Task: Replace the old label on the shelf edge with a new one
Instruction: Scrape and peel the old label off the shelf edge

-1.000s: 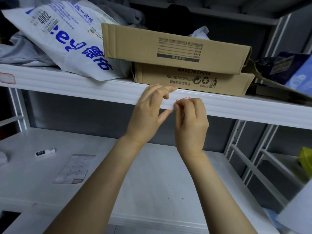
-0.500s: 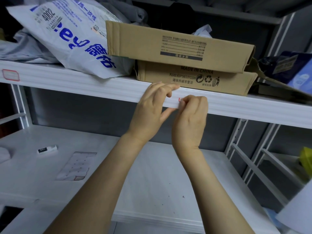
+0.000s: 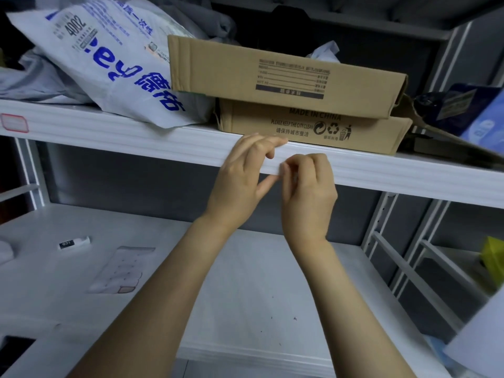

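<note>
The white shelf edge (image 3: 136,143) runs across the view at hand height. My left hand (image 3: 242,173) rests on it, fingers lying along its upper lip and thumb reaching under toward my right hand. My right hand (image 3: 308,186) is pressed against the shelf edge just to the right, its fingers curled and thumb and forefinger pinched together at the edge. The label under those fingertips is hidden. A backing sheet (image 3: 120,271) with one red-bordered label (image 3: 126,289) left on it lies on the lower shelf.
Another red-bordered label (image 3: 14,122) sticks on the shelf edge at far left. Two cardboard boxes (image 3: 286,75) and a white printed bag (image 3: 109,64) sit on the upper shelf above my hands. A small white stick (image 3: 73,242) lies on the lower shelf (image 3: 259,296).
A red sliver of label showed at my right fingertips earlier; now the curled fingers cover it. Both hands stay at the same spot on the shelf edge.
</note>
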